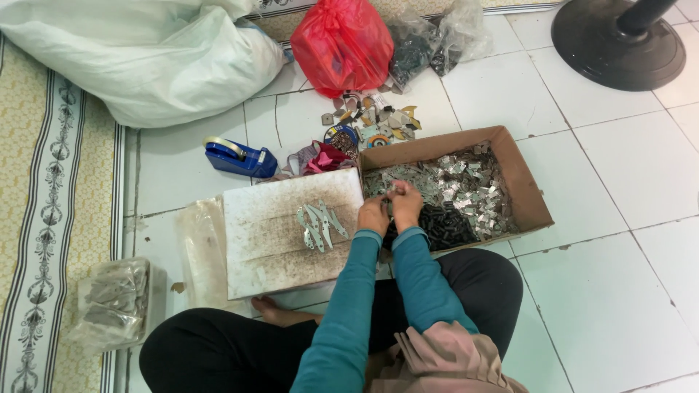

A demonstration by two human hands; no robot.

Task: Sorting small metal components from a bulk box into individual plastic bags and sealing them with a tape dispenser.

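Note:
I sit cross-legged on a tiled floor. My left hand [373, 215] and my right hand [406, 206] are pressed together over the near left part of a cardboard box [526, 191], pinching a small silvery metal piece [394, 190] between the fingertips. The box holds several shiny metal pieces [459, 188] and a dark heap of small parts [445, 225]. Left of my hands, a stained white board [269, 240] carries a few curved metal blades [319, 225].
A blue tape dispenser [237, 156] lies beyond the board. A red plastic bag [342, 45], a white sack [145, 54], clear bags of parts [429, 44] and loose scraps [371, 124] sit farther back. A fan base [617, 45] stands top right. A clear bag [113, 302] lies at left.

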